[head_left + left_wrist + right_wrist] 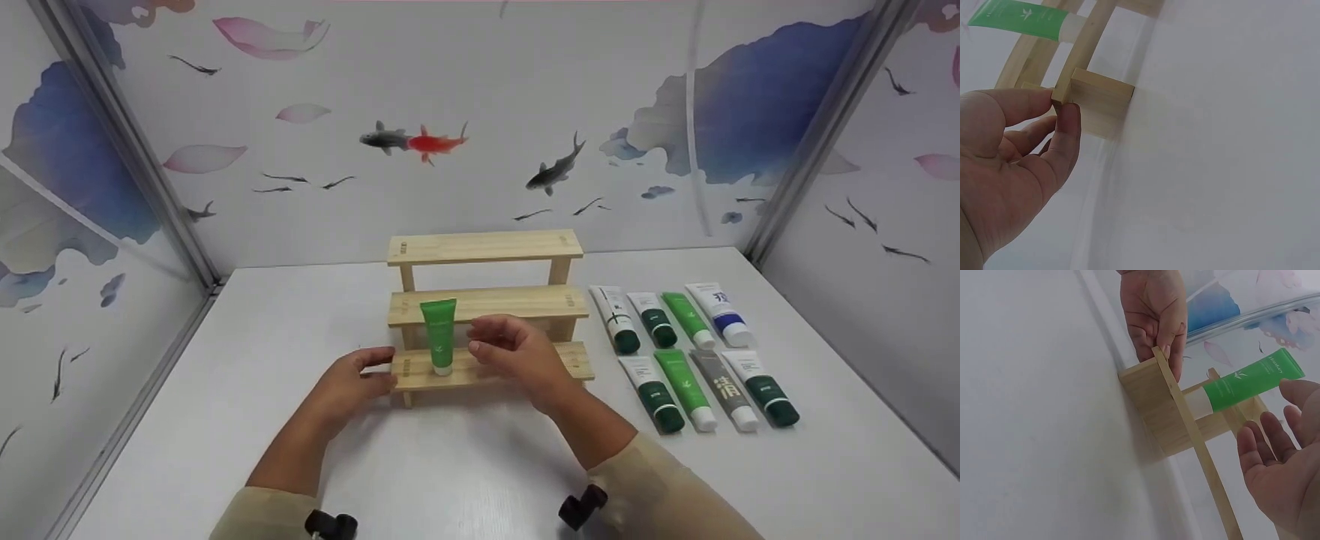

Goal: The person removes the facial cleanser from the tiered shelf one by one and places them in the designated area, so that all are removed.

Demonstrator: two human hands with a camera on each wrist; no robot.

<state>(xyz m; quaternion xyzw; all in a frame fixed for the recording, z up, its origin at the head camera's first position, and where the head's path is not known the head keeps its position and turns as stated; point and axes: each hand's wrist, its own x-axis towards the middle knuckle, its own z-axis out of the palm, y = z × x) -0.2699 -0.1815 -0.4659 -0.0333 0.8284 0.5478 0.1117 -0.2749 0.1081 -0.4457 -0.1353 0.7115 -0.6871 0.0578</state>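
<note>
A green squeeze tube (pixel 440 337) stands upright on its white cap near the left end of the lowest step of a three-tier wooden display stand (pixel 517 371). At that step's left end, my left hand (pixel 349 390) pinches the board between thumb and fingers, plain in the left wrist view on the wooden stand (pixel 1086 56). My right hand (pixel 521 360) is just right of the green tube, fingers loosely bent and apart from it in the head view. In the right wrist view, the right hand's thumb (pixel 1297 391) is close to the tube's flat end.
On the white table (pixel 480 480), right of the stand, lie two rows of several tubes, among them a green tube (pixel 686 390), a grey tube (pixel 724 390) and a white tube with a blue band (pixel 718 313). A patterned back panel (pixel 480 202) rises behind the stand.
</note>
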